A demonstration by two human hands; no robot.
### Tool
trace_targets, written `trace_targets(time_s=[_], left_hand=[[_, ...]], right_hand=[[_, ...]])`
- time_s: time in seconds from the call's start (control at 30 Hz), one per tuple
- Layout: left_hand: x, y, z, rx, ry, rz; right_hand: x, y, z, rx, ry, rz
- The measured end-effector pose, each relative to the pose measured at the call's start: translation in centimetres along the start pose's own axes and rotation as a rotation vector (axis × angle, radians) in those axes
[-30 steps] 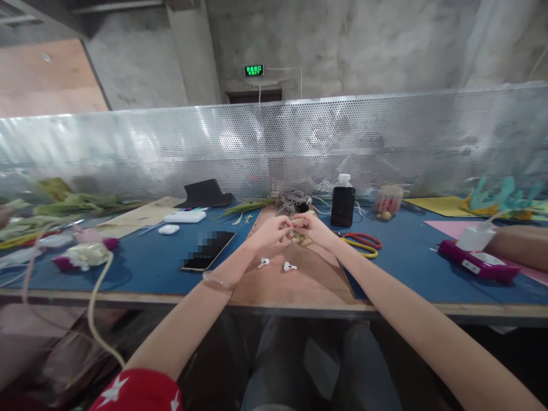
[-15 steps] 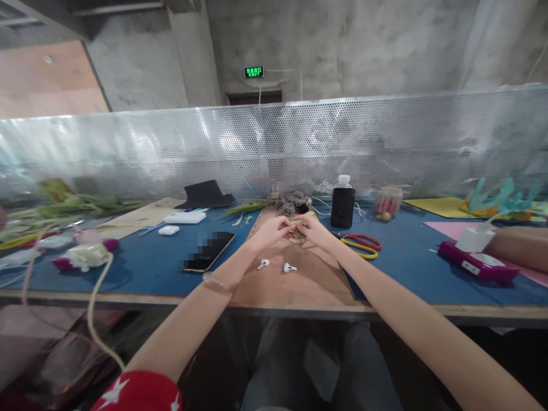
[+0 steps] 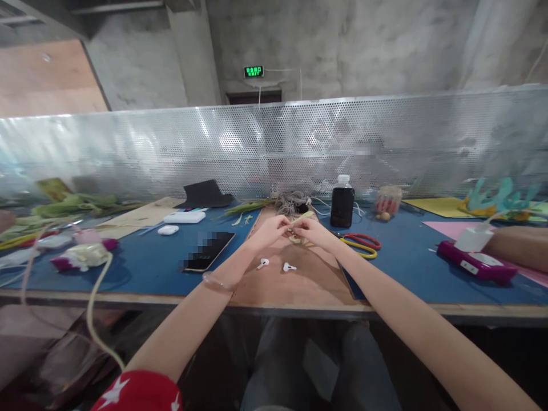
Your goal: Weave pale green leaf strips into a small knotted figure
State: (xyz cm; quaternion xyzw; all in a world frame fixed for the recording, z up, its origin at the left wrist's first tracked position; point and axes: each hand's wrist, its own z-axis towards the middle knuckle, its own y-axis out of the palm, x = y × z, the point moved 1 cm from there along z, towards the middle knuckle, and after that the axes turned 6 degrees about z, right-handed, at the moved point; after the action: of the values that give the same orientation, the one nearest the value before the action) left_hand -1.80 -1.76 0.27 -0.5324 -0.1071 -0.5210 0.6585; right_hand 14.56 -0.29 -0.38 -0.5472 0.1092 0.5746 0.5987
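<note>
Concrete wall (image 3: 342, 51) rises behind a perforated metal screen (image 3: 299, 142), with one green-lit exit sign (image 3: 254, 71) above it. Below, a blue tabletop (image 3: 149, 282) flanks a bare wooden section (image 3: 299, 291), over which the left hand (image 3: 273, 231) and right hand (image 3: 315, 233) meet. The fingers of each are curled nearly closed, their tips pinching a pale green strip (image 3: 305, 217) at the middle. Its long axis runs sideways on a slant, the free end pointing away from the person and to the right, toward the upright phone (image 3: 342, 206).

Two white earbuds (image 3: 262, 264) lie on the wood nearer the person; one white earbud case (image 3: 168, 229) and one flat phone (image 3: 212, 251) lie to the left. Two magenta power strips (image 3: 477, 265) are in view, one on each side. One red handle (image 3: 368, 240) and one yellow handle (image 3: 363, 249) lie beside the right wrist.

The strip's near end disappears among the fingertips, and the pale material beneath them is hard to make out. The upright phone covers most of a bottle (image 3: 343, 180). Pixelation hides part of the flat phone, and the right edge cuts off another person's arm (image 3: 518, 245).
</note>
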Motion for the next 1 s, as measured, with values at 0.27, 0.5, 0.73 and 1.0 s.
trace_targets(time_s=[0.27,0.5,0.73,1.0], left_hand=[[-0.7,0.1,0.4,-0.002,-0.032,-0.024],[-0.1,0.0,0.0,-0.013,-0.038,0.008],[0.1,0.0,-0.1,-0.012,-0.017,0.055],[0.1,0.1,0.0,-0.004,-0.014,0.087]], right_hand=[[-0.4,0.0,-0.2,0.043,-0.064,-0.117],[-1.3,0.0,-0.6,-0.035,-0.054,-0.224],[-1.7,0.1,-0.8,-0.013,-0.039,-0.276],[-1.6,0.1,-0.6,-0.011,-0.025,-0.292]])
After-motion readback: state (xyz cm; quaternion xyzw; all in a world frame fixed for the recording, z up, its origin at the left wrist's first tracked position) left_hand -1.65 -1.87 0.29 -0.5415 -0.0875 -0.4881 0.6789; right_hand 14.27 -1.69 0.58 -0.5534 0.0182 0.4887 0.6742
